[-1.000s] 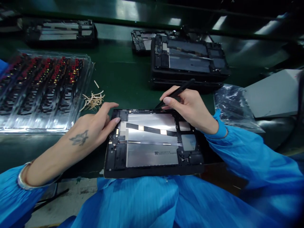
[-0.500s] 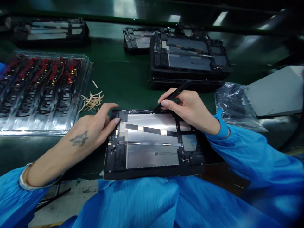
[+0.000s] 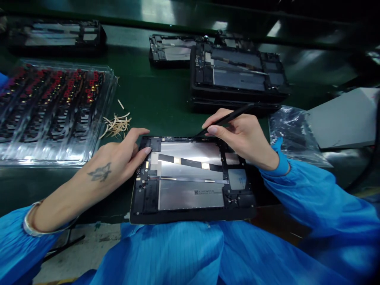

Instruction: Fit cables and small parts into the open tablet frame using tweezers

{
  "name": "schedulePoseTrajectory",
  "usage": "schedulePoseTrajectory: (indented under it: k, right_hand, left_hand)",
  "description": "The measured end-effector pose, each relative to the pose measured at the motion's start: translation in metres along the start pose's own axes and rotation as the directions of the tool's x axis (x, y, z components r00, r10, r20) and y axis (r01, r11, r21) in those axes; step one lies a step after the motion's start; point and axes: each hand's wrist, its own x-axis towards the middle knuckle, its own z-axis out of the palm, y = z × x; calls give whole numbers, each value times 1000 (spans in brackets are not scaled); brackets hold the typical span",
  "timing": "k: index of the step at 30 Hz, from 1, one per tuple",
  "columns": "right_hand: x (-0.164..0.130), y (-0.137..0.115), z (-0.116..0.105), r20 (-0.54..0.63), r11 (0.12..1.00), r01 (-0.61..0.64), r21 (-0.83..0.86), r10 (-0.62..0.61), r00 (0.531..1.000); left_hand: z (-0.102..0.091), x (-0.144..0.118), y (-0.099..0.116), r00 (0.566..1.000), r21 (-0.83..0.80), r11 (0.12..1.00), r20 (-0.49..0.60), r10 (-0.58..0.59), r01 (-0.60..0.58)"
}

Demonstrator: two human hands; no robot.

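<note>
Tablet-like device (image 3: 191, 197), its inner parts bare, lies before a worker in blue at the near side of a green bench (image 3: 160, 97), its near edge at six o'clock close against the clothing. With the dial centred on the device and twelve pointing away from the worker, the right hand (image 3: 242, 128) is between one and two, thumb and fingers pinching a slim black tool (image 3: 230, 117) whose tip reaches the far edge at twelve; whether it touches cannot be told. At ten, the left hand (image 3: 118, 154) sets its thumb on the corner, forefinger stretched past the edge; whether the hidden fingers clasp the underside cannot be told.

Good work here likely calls for a low, light tip, kept clear of the small parts along the rim, with steady thumb pressure so the frame does not swivel.

From the left thumb, the device spreads toward four o'clock; from the right fingertips, just beyond its far edge, it spreads toward seven. Farther out, a clear tray (image 3: 65, 162) and pale strips (image 3: 117, 126) lie toward ten, stacked devices (image 3: 240, 77) toward one, and a plastic bag (image 3: 292, 134) toward two.
</note>
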Motion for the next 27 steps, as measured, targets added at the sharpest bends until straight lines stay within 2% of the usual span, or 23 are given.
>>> schedulePoseTrajectory:
  k: [5,15,27]
  right_hand:
    - [-3,-6,-6,-5,998,58,0,-58,998]
    - [-7,-12,-15,-11,996,84,-26,-84,996]
    - [-8,-16,-16,-30,999,-28,43,29,999]
  left_hand:
    - [2,1,-2,1000,3,1000,-9,4,-4]
    - [4,3,-10,1000,-19,1000,6,14,-14]
    - [-4,2,0,999,-12,1000,50,2,-1]
